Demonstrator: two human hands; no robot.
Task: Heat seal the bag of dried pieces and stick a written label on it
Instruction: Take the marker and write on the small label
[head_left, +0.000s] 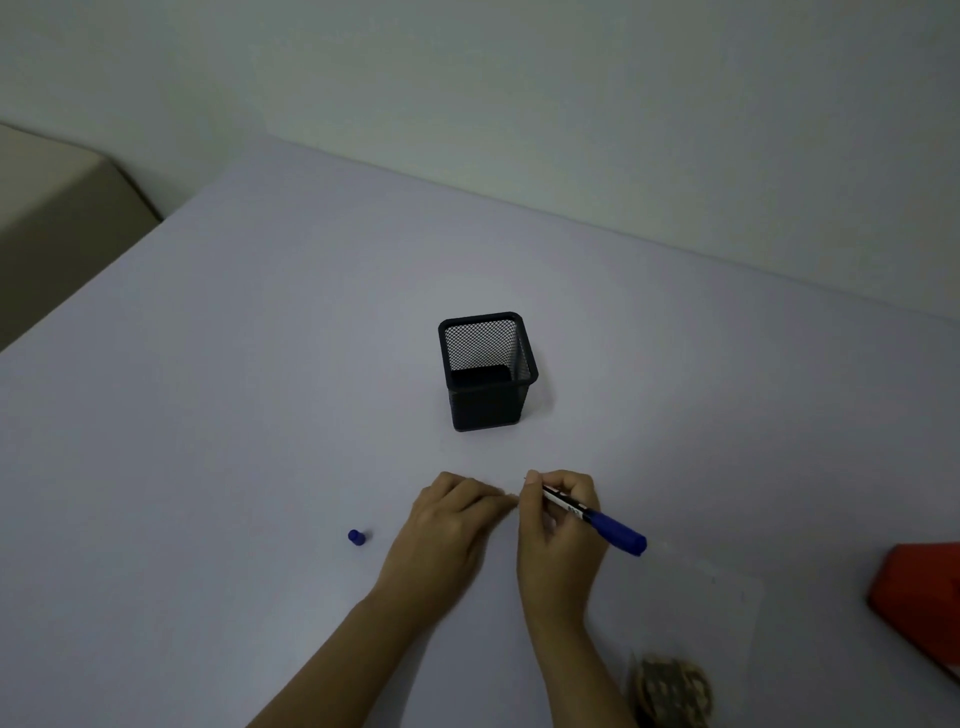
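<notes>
My right hand (558, 525) grips a blue marker (602, 522) in a writing hold, its tip pointing down-left at the table and its blue rear end sticking out to the right. My left hand (452, 519) lies knuckles-up just left of it, fingertips pressed on the table beside the marker's tip; the label itself is hidden under the fingers. The marker's small blue cap (356, 537) lies loose on the table to the left. A clear bag (717, 608) lies flat at the lower right, with dark dried pieces (670, 688) bunched at its near end.
A black square mesh pen holder (488, 371) stands upright and empty behind my hands. A red object (919, 597) is cut off at the right edge. The pale table (234, 364) meets a wall at the back; a beige surface (57, 208) sits beyond its left edge.
</notes>
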